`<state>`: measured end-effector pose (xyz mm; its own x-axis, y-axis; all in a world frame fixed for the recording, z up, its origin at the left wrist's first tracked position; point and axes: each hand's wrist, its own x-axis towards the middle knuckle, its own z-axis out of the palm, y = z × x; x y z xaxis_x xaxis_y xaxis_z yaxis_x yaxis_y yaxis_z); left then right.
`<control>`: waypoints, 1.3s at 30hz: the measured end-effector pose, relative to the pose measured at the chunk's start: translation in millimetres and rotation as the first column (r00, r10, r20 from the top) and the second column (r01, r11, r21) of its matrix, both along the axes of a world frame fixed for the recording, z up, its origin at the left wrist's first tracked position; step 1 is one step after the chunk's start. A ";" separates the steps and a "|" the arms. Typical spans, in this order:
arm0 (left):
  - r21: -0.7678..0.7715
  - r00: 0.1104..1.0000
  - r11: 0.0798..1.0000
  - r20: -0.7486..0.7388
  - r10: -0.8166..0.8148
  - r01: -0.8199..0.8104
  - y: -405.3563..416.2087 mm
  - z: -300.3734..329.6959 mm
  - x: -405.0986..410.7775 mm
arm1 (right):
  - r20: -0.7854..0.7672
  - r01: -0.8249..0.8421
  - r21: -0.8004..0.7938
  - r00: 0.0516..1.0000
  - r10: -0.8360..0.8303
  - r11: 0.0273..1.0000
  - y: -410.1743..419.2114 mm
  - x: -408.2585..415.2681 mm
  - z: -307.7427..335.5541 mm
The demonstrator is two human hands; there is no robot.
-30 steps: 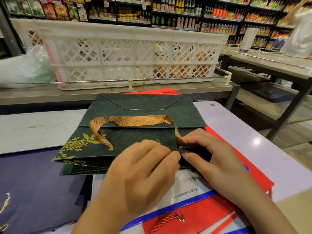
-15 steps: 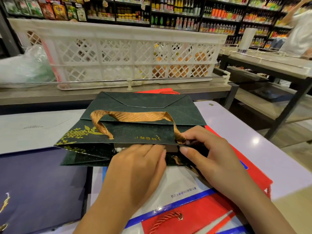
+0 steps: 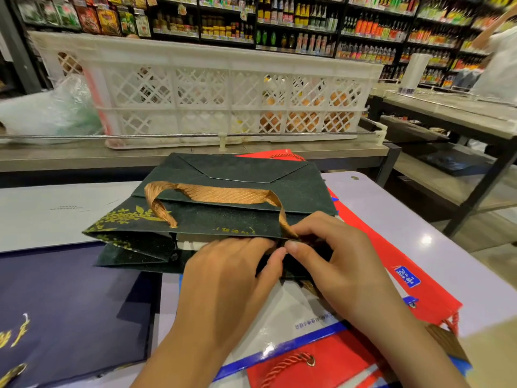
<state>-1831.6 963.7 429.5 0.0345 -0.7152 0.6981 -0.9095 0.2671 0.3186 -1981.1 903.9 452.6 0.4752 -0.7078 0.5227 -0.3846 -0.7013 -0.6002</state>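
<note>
A dark green paper gift bag (image 3: 237,186) with gold leaf print and a bronze ribbon handle (image 3: 212,194) lies flat on the table, its mouth toward me. My left hand (image 3: 232,278) has its fingers tucked into the bag's mouth at the near rim, thumb beside the rim. My right hand (image 3: 338,264) pinches the right part of the same rim where the ribbon end is fixed. The two thumbs meet at the bag's edge. The mouth is parted on the left, showing a pale insert inside.
Under the green bag lie a red bag (image 3: 397,278), a white-blue-red bag (image 3: 302,348) with a red cord, and a navy bag (image 3: 67,312). A white lattice crate (image 3: 212,91) stands on the shelf behind. A person stands at the far right (image 3: 500,65).
The bag's upper layer has lifted, so its mouth gapes wider on the left. My left fingers have slid into the opening, and my right hand has stayed at the ribbon end.
</note>
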 end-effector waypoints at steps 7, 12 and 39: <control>0.000 0.999 1.000 -0.049 -0.011 0.011 0.8 1.8 -1.5 | 0.049 -0.023 0.039 0.999 0.021 0.999 -0.3 -0.6 -1.1; -0.004 0.996 1.000 -0.090 -0.016 0.016 -0.3 -0.5 -0.5 | 0.045 -0.019 0.031 0.999 0.017 0.999 0.3 -0.1 -3.1; -0.294 0.997 0.953 0.017 0.078 -0.069 10.7 9.3 7.5 | 0.126 0.020 0.154 0.991 -0.040 0.988 1.6 -4.3 -4.0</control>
